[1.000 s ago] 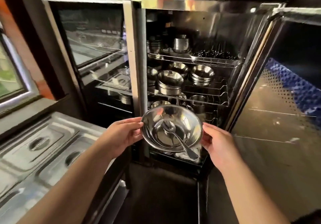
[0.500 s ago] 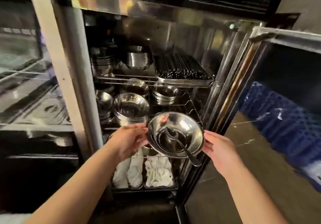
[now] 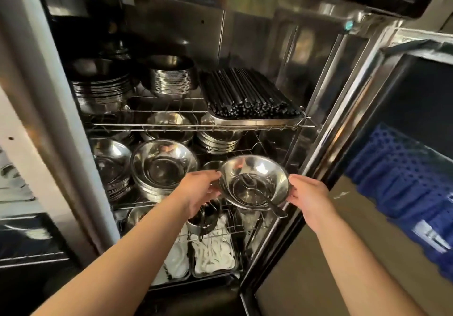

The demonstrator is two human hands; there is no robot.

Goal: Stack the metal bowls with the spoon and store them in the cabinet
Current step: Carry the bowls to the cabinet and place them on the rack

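While gripped by both hands (image 3: pixel 252 193), bowls (image 3: pixel 253 183) with spoon (image 3: pixel 262 193).

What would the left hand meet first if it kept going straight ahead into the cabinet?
Probably the stack of large metal bowls on the middle wire shelf: the left hand, gripping the held bowls by the rim, points up towards that stack. Depth is unclear, so it might pass just right of it.
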